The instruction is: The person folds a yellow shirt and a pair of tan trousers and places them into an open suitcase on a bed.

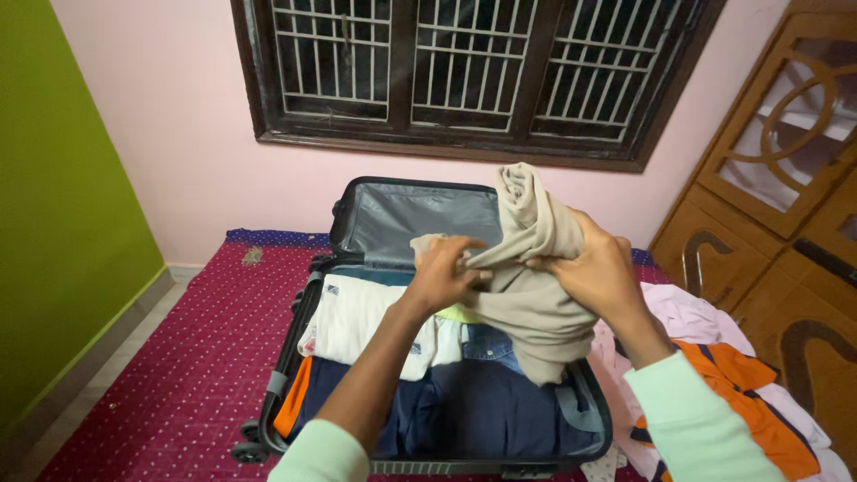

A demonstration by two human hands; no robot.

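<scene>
Maroon bedspread, open suitcase at 6 o'clock. Left hand and right hand pinch beige garment, mid-fold above it; lowering it inside looks next.

This is a bedroom in a home. A bed covered with a maroon dotted spread fills the floor space, pushed up against a pink wall, with a bright green wall on one side. A dark wooden window with metal grilles sits above the bed. A carved wooden wardrobe with glass-panelled doors stands to the right. An open suitcase packed with folded clothes lies on the bed, and more loose clothes are heaped beside it.
</scene>
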